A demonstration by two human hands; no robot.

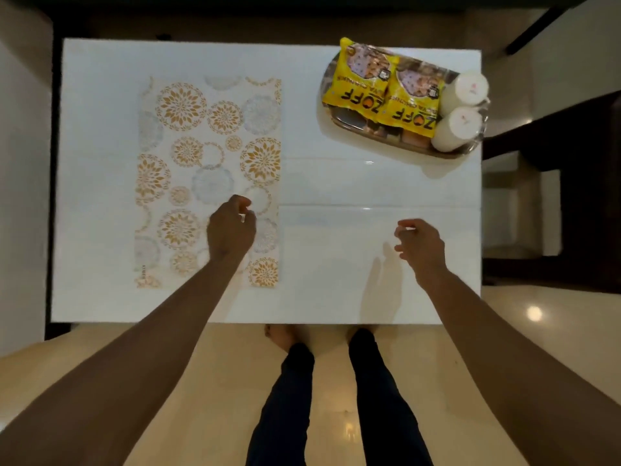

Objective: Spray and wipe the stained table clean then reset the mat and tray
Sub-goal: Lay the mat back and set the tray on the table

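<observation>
As I look down from the head camera, I see the white table (100, 297) filling most of the view, with both of my arms reaching out over it. The mat (188, 146) — pale, printed with orange and grey floral rounds — lies flat on the left half of the table, its long side running away from me, its near edge close to the table's near edge.

My left hand (230, 230) sits over the mat's right part, toward the near end, fingers loosely curled; I cannot tell whether it touches the mat or holds any of it. My right hand (420, 245) hovers over the bare right half of the table, well apart from the left, fingers loosely curled round nothing that I can see — its shadow falls on the tabletop just beside it.

At the far right corner stands the tray (369, 137), set at an angle, its right end reaching the table's edge. Two yellow packets (386, 89) lie across it side by side, and two white cups (465, 107) sit at its right end, touching each other. Small dark and orange items show under the packets' near edge; too small to tell what.
</observation>
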